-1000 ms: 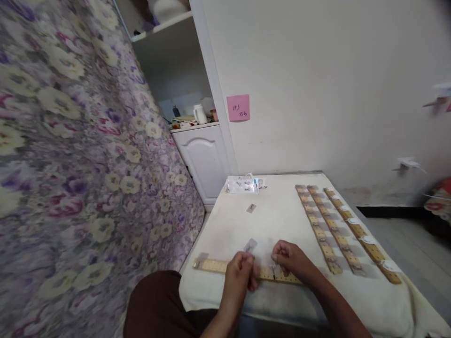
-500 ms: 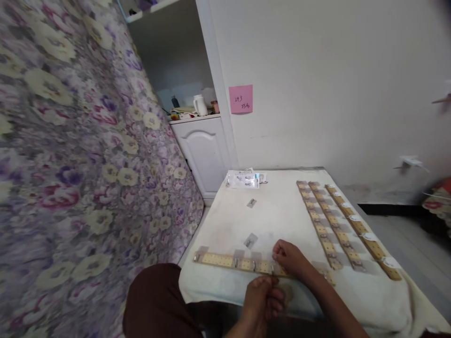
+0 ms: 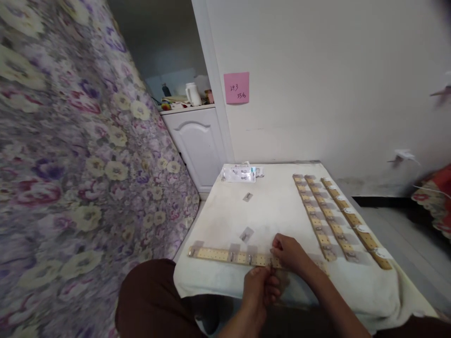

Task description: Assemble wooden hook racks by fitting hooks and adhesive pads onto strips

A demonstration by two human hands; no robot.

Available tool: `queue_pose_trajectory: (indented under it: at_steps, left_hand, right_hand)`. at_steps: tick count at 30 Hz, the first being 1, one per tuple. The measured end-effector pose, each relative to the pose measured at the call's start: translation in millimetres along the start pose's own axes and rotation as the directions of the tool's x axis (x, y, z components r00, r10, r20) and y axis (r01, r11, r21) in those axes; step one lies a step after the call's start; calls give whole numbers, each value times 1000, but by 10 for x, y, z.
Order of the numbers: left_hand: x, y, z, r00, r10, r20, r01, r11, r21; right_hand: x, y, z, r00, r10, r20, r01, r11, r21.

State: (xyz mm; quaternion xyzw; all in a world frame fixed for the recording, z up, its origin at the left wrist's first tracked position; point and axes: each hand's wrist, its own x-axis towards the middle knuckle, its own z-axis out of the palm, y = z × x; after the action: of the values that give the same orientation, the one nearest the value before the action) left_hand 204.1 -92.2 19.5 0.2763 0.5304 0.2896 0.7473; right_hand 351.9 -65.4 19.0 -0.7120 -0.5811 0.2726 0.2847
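Observation:
A light wooden strip with rows of small holes (image 3: 214,255) lies crosswise near the front of the table. Clear square adhesive hooks sit along it, one at the left end (image 3: 192,251) and two towards the middle. My left hand (image 3: 259,291) is closed at the strip's near edge, its fingertips pinching the lower end of another adhesive hook (image 3: 271,263). Just beyond the strip, my right hand (image 3: 291,253) is pinched at the upper side of that same hook and partly hides it. Two loose adhesive hooks lie farther back, one nearer (image 3: 246,234) and one farther (image 3: 247,197).
Three wooden strips line the table's right side; two bear clear hooks (image 3: 314,220) and the outermost carries white round pieces (image 3: 362,228). Clear packaging (image 3: 239,174) lies at the back edge. A floral curtain (image 3: 88,188) hangs at left.
The view has shifted slightly, so the table sits higher and a little left. Both hands stay at the same hook, with the left fingertips drawn slightly closer to it.

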Motion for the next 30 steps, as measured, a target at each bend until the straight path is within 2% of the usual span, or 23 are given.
queue_pose_trajectory:
  at_steps: [11, 14, 18, 26, 28, 30]
  left_hand:
    - [-11, 21, 76, 998, -31, -62, 31, 999, -9]
    - [-5, 23, 72, 998, -35, -57, 34, 999, -12]
    - [7, 16, 61, 998, -37, -55, 36, 999, -9]
    - [23, -3, 61, 998, -34, -49, 34, 999, -2]
    - [21, -6, 60, 998, -30, -46, 30, 1000, -1]
    - [16, -8, 58, 999, -22, -42, 22, 1000, -2]
  right_hand:
    - [-17, 61, -108, 988, 61, 139, -75, 993, 93]
    - [-16, 60, -199, 994, 60, 90, -71, 988, 134]
    - [-29, 76, -352, 996, 41, -81, -26, 982, 187]
    - [-109, 87, -659, 973, 13, -229, 42, 971, 233]
    - [-110, 93, -666, 978, 4, -208, 50, 966, 255]
    - [-98, 95, -595, 992, -7, -126, 41, 962, 271]
